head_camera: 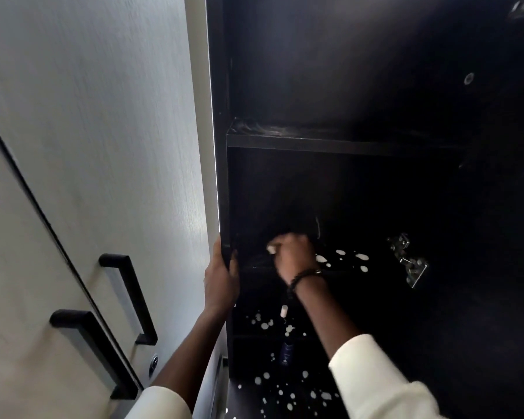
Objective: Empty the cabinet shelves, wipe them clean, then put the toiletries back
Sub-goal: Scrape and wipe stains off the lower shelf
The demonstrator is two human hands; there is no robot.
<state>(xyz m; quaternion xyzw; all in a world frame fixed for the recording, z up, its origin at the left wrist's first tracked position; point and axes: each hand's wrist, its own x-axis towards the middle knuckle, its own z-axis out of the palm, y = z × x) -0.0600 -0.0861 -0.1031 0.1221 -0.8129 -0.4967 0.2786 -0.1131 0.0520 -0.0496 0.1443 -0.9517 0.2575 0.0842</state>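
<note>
A tall black cabinet (345, 143) stands open in front of me, its upper shelves bare. My left hand (221, 279) grips the cabinet's left side panel at its front edge. My right hand (292, 252) reaches onto a middle shelf, fingers curled round a small pale thing (272, 248), perhaps a cloth or wipe; most of it is hidden by the hand. White spots (354, 257) dot that shelf to the right of the hand and also the shelves below. A small dark blue bottle (286, 349) stands on a lower shelf.
A light grey door with two black bar handles (127, 297) fills the left. A metal hinge (409, 258) sits on the cabinet's right inner wall. A small white cylinder (283, 311) hangs below my right wrist.
</note>
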